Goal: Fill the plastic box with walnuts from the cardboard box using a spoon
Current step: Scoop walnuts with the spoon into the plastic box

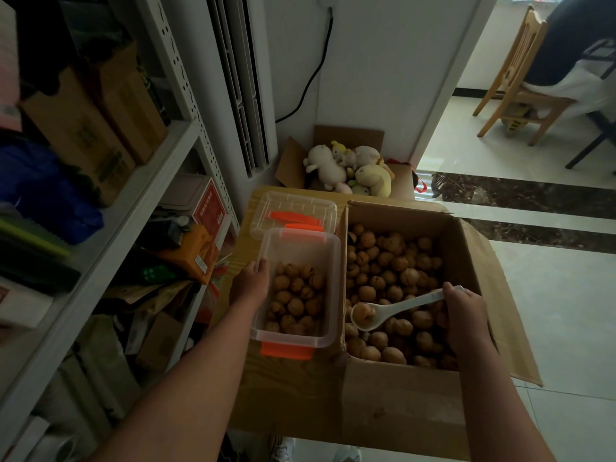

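Note:
A clear plastic box [301,240] with orange clips stands on a small wooden table, its bottom covered with walnuts [295,301]. My left hand [250,284] holds the box's left wall. Right of it sits an open cardboard box [466,235] full of walnuts [393,271]. My right hand [465,315] grips the handle of a white spoon [393,308]. The spoon's bowl carries one walnut [363,313] and hovers over the cardboard box, near its left wall.
The box's clear lid [293,211] with orange clips lies behind the plastic box. A metal shelf [110,208] crowded with cartons stands at the left. A carton of plush toys [350,168] sits behind the table. A wooden chair [520,78] with a seated person is far right.

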Tool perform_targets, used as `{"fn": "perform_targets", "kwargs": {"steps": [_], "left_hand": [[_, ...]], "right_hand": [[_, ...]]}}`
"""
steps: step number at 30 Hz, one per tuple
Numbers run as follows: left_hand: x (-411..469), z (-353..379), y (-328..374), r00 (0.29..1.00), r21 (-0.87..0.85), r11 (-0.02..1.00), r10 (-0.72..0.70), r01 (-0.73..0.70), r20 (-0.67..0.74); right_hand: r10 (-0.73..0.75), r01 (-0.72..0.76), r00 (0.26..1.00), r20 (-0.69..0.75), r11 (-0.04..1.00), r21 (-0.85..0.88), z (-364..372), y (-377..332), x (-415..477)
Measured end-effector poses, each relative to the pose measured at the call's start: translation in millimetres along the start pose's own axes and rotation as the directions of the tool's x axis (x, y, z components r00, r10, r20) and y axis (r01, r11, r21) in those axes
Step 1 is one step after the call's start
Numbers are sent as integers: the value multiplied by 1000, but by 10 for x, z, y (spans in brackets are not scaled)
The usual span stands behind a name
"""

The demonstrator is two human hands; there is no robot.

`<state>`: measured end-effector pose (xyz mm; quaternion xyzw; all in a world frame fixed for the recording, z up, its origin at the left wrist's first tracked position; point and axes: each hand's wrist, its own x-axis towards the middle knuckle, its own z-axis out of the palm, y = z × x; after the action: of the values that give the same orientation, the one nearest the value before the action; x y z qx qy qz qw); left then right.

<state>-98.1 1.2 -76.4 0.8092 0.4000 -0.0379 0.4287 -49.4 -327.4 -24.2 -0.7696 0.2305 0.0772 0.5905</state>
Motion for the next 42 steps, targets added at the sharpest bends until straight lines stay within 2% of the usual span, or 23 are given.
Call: {"fn": "perform_targets", "kwargs": {"steps": [5, 8, 10, 14, 16, 18, 21, 23, 25, 28, 30, 34, 38, 42], "left_hand": [[-11, 7, 4, 1000, -9, 1000, 0, 0, 3], [-9, -4, 12, 1000, -6, 1000, 8, -8, -1], [-11, -11, 18, 1000, -5, 1000, 5, -5, 4], [-24, -11, 26, 1000, -11, 1000, -5, 5, 3], [-27, -11, 22, 1000, -9, 1000, 2, -2, 3], [-27, -10, 17, 1000, -14, 1000, 4, -3, 5], [-21, -10, 24, 1000, -17, 1000, 3, -3, 4], [-25, -12, 37, 1000, -10, 1000, 1, -1, 5], [-25, -10, 38, 1000, -2, 1000, 1, -1, 4], [-17, -11, 33, 1000, 5, 1000, 0, 0, 2], [-12, -9, 29, 1000, -1, 1000, -3, 3, 4], [-17, -9, 22, 1000, -6, 1000, -4, 4, 3], [-28, -16, 29, 1000, -6, 1000, -2, 2, 1], [-39, -15, 43, 1000, -14, 1000, 2, -2, 0]], "right_hand": [[-90, 89, 996, 4, 984, 155, 65, -340, -177], [-219, 199, 973, 78, 958, 206, 224, -458, -331], [-346, 315, 921, 180, 932, 180, 340, -470, -416], [-496, 514, 747, 442, 853, 90, 457, -421, -469], [-531, 565, 708, 465, 821, 77, 455, -403, -444], [-573, 578, 702, 424, 805, 132, 416, -417, -414], [-640, 621, 723, 261, 767, 161, 304, -472, -333], [-658, 652, 743, 124, 753, 88, 221, -473, -244], [-647, 649, 761, 49, 760, -45, 167, -422, -166], [-585, 584, 808, 75, 777, -233, 174, -237, -105], [-544, 551, 832, 112, 783, -288, 229, -82, -108], [-470, 503, 864, 181, 821, -272, 401, 137, -170], [-368, 389, 921, 126, 890, -239, 503, 224, -189], [-206, 208, 978, 39, 977, -38, 440, 256, -124]]}}
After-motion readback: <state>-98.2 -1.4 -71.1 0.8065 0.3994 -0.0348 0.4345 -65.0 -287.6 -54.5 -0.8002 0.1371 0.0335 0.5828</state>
